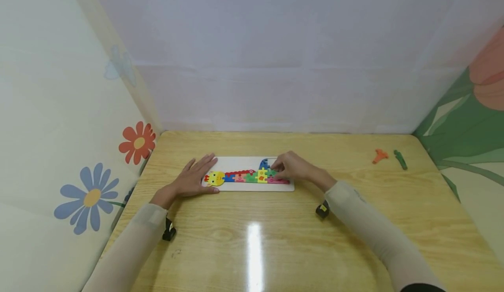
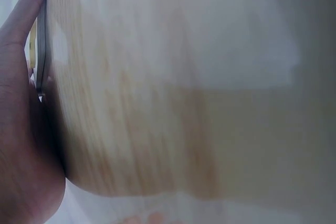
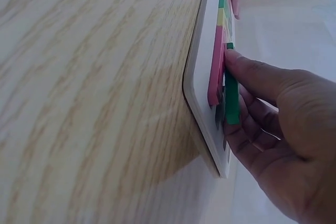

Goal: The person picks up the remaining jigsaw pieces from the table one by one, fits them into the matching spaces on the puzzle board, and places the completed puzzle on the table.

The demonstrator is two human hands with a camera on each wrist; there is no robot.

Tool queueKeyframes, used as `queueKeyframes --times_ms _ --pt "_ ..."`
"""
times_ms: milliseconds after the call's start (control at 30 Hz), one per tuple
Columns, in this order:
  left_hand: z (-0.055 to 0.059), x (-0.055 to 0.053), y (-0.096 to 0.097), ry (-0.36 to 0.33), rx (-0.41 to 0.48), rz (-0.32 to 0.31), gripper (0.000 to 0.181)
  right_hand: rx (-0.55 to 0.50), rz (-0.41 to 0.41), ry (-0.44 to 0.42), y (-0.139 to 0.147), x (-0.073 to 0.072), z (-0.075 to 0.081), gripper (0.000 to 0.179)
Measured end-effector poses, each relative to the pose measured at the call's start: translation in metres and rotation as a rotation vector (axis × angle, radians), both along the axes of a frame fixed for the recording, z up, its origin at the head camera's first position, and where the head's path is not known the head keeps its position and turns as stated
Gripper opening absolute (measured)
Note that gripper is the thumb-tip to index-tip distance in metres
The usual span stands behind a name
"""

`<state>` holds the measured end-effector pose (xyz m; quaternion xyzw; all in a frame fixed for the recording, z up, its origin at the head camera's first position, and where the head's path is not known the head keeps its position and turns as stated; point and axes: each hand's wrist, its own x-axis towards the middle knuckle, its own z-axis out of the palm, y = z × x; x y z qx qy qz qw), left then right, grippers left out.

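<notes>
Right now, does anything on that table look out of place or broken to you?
An orange piece and a dark green piece lie off to the right, apart from the puzzle board. The right hand pinches another green piece, which isn't flush with the board. I see no spill or damage.

We see a wooden table point(image 1: 220, 235) with yellowish grain and rounded far corners, and a bright streak of reflected light point(image 1: 255, 257) near its front edge. Behind it rises a pale back wall point(image 1: 275, 34), faintly creased like hung cloth. To our left, a whitish side wall point(image 1: 35, 108) carries a blue flower point(image 1: 92, 198), a red flower point(image 1: 138, 143) and a faint blue butterfly point(image 1: 120, 66). On our right (far bolder in scale) we find a salmon-pink bloom point(image 1: 490, 71) above broad green leaves point(image 1: 472, 126).
</notes>
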<state>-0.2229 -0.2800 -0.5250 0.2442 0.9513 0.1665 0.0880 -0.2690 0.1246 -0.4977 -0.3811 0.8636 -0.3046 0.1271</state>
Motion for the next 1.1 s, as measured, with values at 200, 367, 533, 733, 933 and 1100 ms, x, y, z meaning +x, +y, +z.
queueKeyframes --times_ms 200,367,533,733,933,1100 --pt "-0.0011 -0.0006 -0.0009 0.005 0.000 -0.003 0.116 0.001 -0.003 -0.037 0.0008 0.0014 0.0022 0.029" --pt "-0.0002 -0.0004 -0.0007 0.001 0.006 -0.002 0.116 -0.002 -0.004 -0.054 0.0010 0.0019 0.0024 0.027" --pt "0.0008 0.0003 -0.0006 0.002 0.003 -0.004 0.116 0.013 -0.008 -0.047 -0.0005 0.0022 0.0026 0.027" --pt "0.0001 0.0000 -0.0006 -0.001 0.009 -0.005 0.117 0.035 -0.013 -0.045 -0.0018 0.0032 0.0041 0.027" --pt "0.0002 0.0004 -0.0007 0.003 0.014 -0.005 0.117 0.042 -0.010 -0.034 -0.0020 0.0041 0.0046 0.026" --pt "0.0003 0.0000 -0.0008 0.005 0.012 -0.007 0.116 0.035 -0.017 -0.032 -0.0016 0.0048 0.0038 0.026"
